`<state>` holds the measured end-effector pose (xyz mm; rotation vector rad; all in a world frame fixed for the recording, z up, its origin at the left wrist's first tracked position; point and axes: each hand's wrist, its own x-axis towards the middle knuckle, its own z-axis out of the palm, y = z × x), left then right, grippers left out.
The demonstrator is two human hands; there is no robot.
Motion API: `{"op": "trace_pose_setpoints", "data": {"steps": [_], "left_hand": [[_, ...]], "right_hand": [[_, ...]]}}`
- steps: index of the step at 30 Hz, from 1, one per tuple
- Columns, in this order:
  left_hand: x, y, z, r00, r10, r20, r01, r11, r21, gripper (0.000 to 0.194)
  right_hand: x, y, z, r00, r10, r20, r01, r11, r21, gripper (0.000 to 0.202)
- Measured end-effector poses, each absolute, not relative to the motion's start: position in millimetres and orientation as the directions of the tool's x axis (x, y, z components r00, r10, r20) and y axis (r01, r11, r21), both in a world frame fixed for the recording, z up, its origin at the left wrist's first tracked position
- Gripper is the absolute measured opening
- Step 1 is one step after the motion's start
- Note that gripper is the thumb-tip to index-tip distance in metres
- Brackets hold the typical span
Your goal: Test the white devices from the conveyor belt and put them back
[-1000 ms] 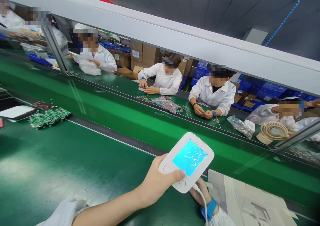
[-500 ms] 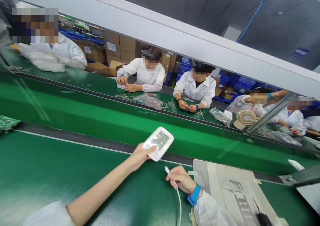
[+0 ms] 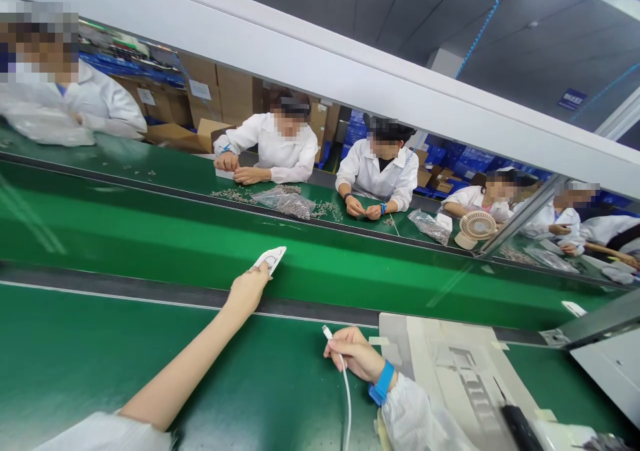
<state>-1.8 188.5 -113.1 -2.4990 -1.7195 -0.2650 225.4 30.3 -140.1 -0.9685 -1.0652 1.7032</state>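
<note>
My left hand [image 3: 249, 286] reaches out over the bright green strip, closed around a white handheld device with a screen [image 3: 271, 259]. The device is turned nearly edge-on, so its screen face is mostly hidden. Lower and to the right, my right hand [image 3: 354, 356] pinches a white charging cable [image 3: 348, 398] just behind its plug [image 3: 327, 332]. The plug points up and left, apart from the device. A blue band [image 3: 383, 382] circles my right wrist.
A taped paper sheet [image 3: 425, 344] lies right of my right hand, with a dark-handled pointed tool [image 3: 517, 424] over it. Across the strip, several people in white coats sit at a green bench with bags of small parts [image 3: 286, 202] and a fan [image 3: 477, 228].
My left hand has moved left with the device and turned it from screen-facing to nearly edge-on. The right hand still holds the cable, little changed. The whole view has shifted slightly.
</note>
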Motion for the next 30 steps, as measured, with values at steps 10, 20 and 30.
{"op": "trace_pose_setpoints", "data": {"steps": [10,20,30], "left_hand": [[42.2,182.2,-120.3,0.473,0.844,0.253,0.873,-0.487,-0.011,0.061],[41.8,171.7,-129.9,0.48,0.732,0.483,0.788,-0.602,0.13,0.034],[25.8,171.9,-143.0,0.268,0.446,0.854,0.738,-0.665,0.115,0.012]], "right_hand": [[225.6,30.6,-140.7,-0.295,0.941,-0.164,-0.265,-0.245,-0.933,0.026],[225.8,30.3,-142.9,-0.294,0.944,-0.15,-0.28,-0.235,-0.931,0.026],[227.0,30.3,-147.6,-0.278,0.95,-0.141,-0.276,-0.219,-0.936,0.023]]}}
